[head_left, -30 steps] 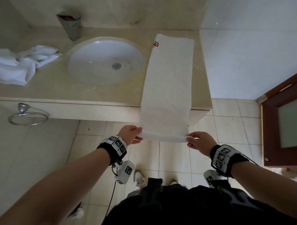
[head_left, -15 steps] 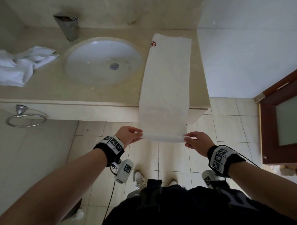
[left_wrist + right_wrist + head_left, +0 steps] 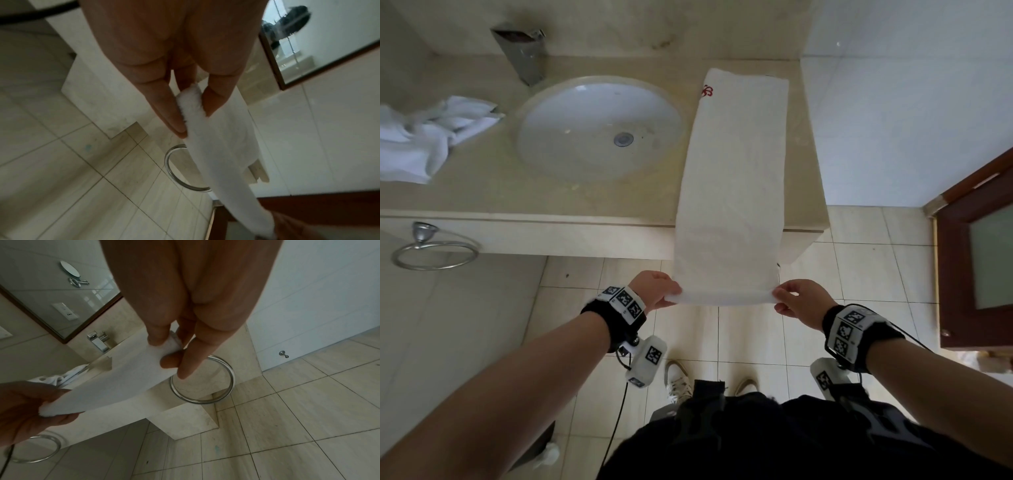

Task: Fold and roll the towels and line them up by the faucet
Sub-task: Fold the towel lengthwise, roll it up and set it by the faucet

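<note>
The towel (image 3: 732, 185) lies long on the counter (image 3: 482, 192) at the right of the sink (image 3: 599, 130), and we pinch its near corners with our left hand (image 3: 654, 289) and right hand (image 3: 799, 301), held tight and flat so we can roll it.

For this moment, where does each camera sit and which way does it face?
Head: high, looking down at the counter; both forearms and hands show.
Left wrist: along the left hand toward the floor; its fingers pinch the towel.
Right wrist: along the right hand toward the faucet.
All three views share the towel.
</note>
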`<state>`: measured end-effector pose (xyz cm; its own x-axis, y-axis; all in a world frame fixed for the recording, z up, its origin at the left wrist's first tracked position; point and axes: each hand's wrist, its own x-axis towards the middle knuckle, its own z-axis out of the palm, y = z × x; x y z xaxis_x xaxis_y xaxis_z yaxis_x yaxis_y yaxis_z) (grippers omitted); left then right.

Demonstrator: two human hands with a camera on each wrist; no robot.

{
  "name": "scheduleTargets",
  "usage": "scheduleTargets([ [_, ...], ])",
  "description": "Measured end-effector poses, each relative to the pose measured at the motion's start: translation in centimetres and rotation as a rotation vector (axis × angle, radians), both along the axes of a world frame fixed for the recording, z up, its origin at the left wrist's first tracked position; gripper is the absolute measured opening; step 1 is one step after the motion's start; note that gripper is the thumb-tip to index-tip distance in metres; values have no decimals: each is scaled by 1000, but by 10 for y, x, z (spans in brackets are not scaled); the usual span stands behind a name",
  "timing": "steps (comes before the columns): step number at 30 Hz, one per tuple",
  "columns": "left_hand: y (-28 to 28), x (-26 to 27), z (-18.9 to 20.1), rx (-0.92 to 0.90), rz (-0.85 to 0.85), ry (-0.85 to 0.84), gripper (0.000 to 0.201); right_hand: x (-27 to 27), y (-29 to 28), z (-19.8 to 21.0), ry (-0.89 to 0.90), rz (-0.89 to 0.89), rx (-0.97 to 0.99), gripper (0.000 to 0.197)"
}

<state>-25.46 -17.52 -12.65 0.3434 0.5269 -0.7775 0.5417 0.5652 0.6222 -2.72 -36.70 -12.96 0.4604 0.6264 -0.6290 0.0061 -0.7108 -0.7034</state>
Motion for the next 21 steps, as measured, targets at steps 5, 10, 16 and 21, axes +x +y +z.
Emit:
scheduleTargets([
  [5,1,5,3,-142,56,6,19,-1,0,3,-27,32,-9,9],
  [10,0,7,4,-178,68,-40,33,-5,-4,3,-44,40,4,11],
  [16,-2,5,-1,-64,-35,-31,17,-4,-5,3,90,-39,-72,10],
  [21,-5,2,-5,67,-89,24,4,-3,0,11,307,-219,-56,7],
])
